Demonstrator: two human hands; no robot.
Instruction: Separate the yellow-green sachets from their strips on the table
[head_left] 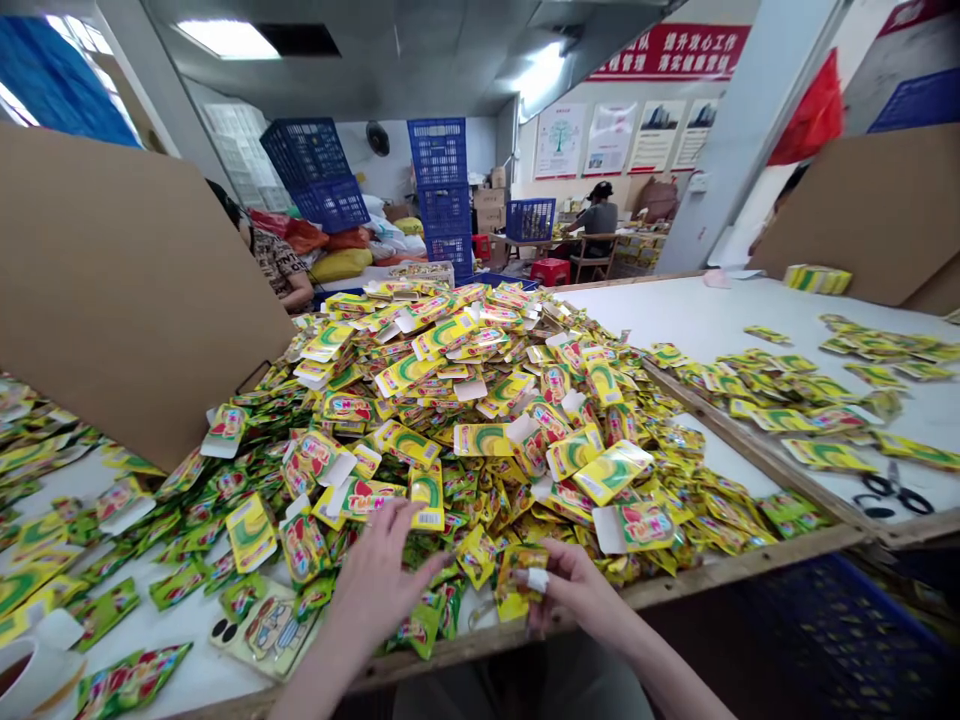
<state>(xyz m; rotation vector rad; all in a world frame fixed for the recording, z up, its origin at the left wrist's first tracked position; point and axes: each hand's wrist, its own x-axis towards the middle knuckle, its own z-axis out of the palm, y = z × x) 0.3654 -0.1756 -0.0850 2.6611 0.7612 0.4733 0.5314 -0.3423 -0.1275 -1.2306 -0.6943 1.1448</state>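
**White work table under a sachet heap**

A wood-edged white table [720,320] carries a large heap of yellow-green foil sachets [465,400]. Right of the heap lie loose sachets [810,400], black-handled scissors [892,490] and a bundled stack [817,279]; left of it, a white mug [30,670].

Heap of sachets [465,400] directly before both hands. Left hand [379,590] at its near foot; right hand [570,590] just right of it, pinching one sachet [517,585]. Table edge [600,590] runs beneath both. Cup [30,675] on the table, far left of left hand. Cardboard sheet [127,290] stands ahead-left of left hand, against the heap; second sheet [862,215] far right. Right of right hand, beyond a rail [750,450]: loose sachets [802,400], scissors [892,490]. Crate [825,640] below the edge, right. Stacked crates [442,190] behind the heap; co-worker [596,220] seated farther back.
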